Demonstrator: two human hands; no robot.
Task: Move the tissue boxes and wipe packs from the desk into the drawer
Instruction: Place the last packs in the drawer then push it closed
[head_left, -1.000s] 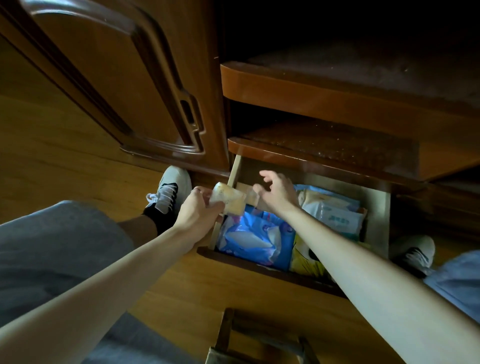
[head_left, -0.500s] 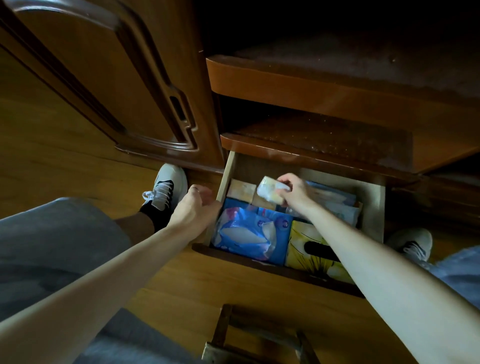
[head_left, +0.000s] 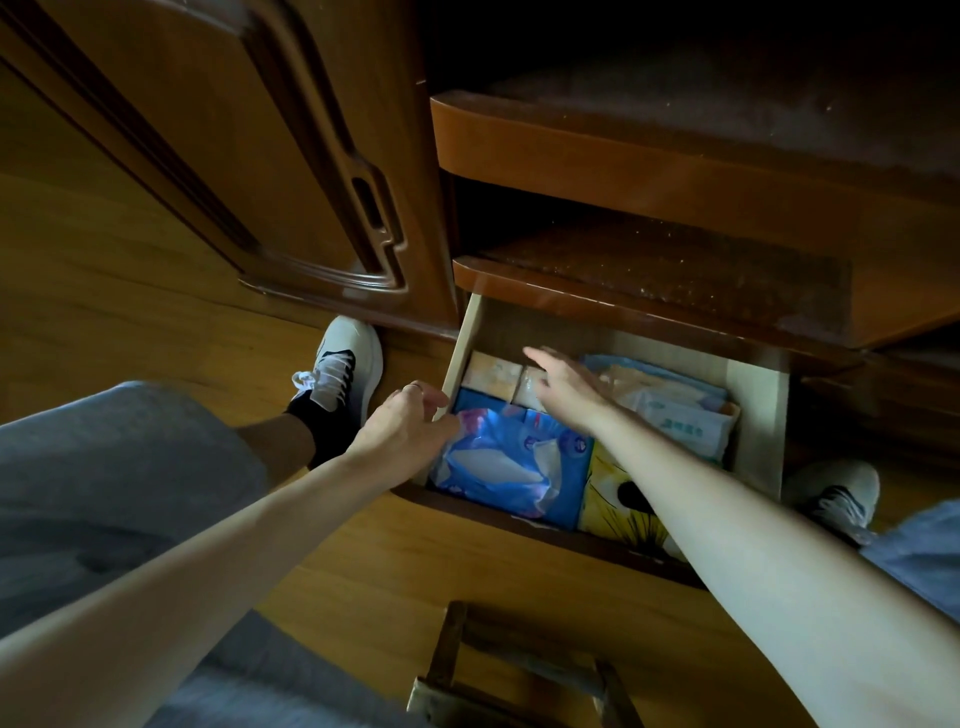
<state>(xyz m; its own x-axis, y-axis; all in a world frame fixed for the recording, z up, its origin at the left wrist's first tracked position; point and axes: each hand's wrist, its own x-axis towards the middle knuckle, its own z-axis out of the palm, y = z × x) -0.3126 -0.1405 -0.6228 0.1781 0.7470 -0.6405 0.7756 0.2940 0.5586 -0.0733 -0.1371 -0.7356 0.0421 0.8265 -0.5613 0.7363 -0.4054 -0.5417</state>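
Drawer is nearly full; I see my right hand flat on packs at 12 o'clock, left hand loosely curled, empty.

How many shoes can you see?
2. One white shoe stands on the floor left of the open drawer. The other shoe peeks out right of it, partly hidden.

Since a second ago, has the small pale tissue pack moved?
Yes. The small pale pack went from the left hand, outside the drawer's left wall, to the back row inside.
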